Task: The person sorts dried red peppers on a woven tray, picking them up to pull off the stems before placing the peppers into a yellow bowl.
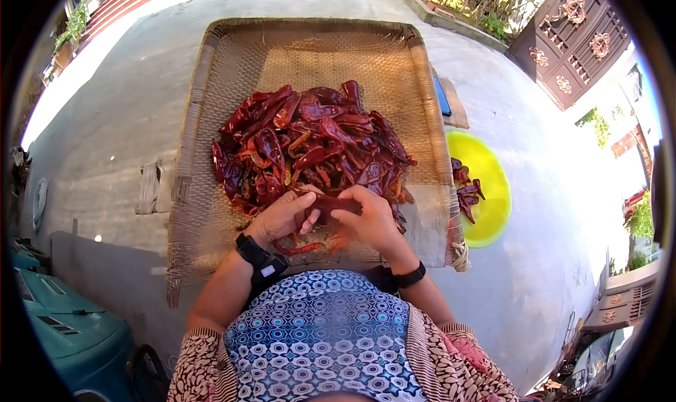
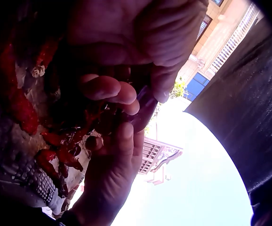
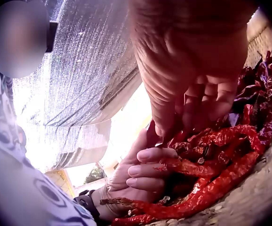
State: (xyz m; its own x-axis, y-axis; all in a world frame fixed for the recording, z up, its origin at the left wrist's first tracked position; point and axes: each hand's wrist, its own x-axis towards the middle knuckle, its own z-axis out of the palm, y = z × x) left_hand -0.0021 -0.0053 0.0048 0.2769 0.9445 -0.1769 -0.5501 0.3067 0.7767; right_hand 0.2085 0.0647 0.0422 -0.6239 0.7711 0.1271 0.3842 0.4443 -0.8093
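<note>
Between both hands, over the near edge of a heap of dried red chili peppers (image 1: 310, 138), a dark red dried chili pepper (image 1: 329, 204) is held. My left hand (image 1: 282, 215) grips its left end, thumb on top and fingers curled beneath. From the other side my right hand (image 1: 373, 222) pinches the right end with thumb and fingers. The left wrist view shows the left fingertips (image 2: 108, 89) curled by the dark pepper skin (image 2: 143, 108). Brighter, wrinkled peppers (image 3: 216, 188) lie just below the hands in the right wrist view.
The heap sits in a woven tray (image 1: 243, 53) with raised rims. To its right stands a yellow-green basin (image 1: 493, 191) holding several dark peppers (image 1: 466, 191). A blue flat object (image 1: 442, 97) lies by the tray's right rim. Teal bins (image 1: 70, 331) stand at lower left.
</note>
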